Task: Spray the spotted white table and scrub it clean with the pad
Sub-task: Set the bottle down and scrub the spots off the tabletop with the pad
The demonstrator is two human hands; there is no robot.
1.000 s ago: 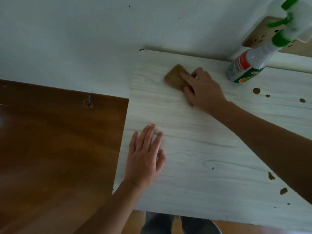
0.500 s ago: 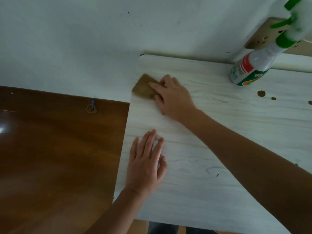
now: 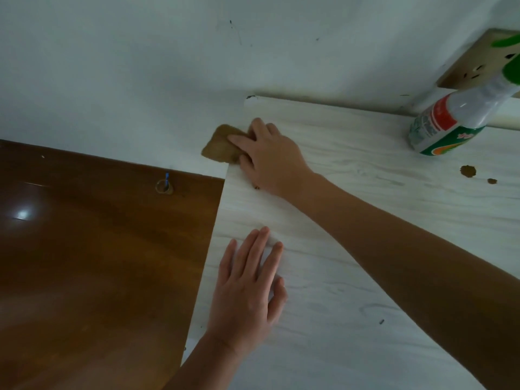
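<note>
Both hands are seen on the white wood-grain table (image 3: pixel 365 277). The right hand (image 3: pixel 267 159) is pressed flat, fingers together, on the brown scrub pad (image 3: pixel 221 144), and the pad is held down at the left edge of the table, near its far corner. Most of the pad is pushed out past that edge, so it hangs over the gap beside the table. The left hand (image 3: pixel 247 291) is laid flat on the table with the fingers stretched and slightly spread, nothing being held; it is placed nearer to the person, close to the same left edge.

A small dark speck (image 3: pixel 256 188) is seen on the table just under the right wrist. At the far right part of the table a spray bottle (image 3: pixel 447 125) with green label and green trigger is standing, close to the wall (image 3: pixel 140 66). Two brown spots (image 3: pixel 468 171) are seen on the table just in front of the bottle. To the left of the table a dark brown wooden surface (image 3: pixel 98 263) is placed, lower than the table.
</note>
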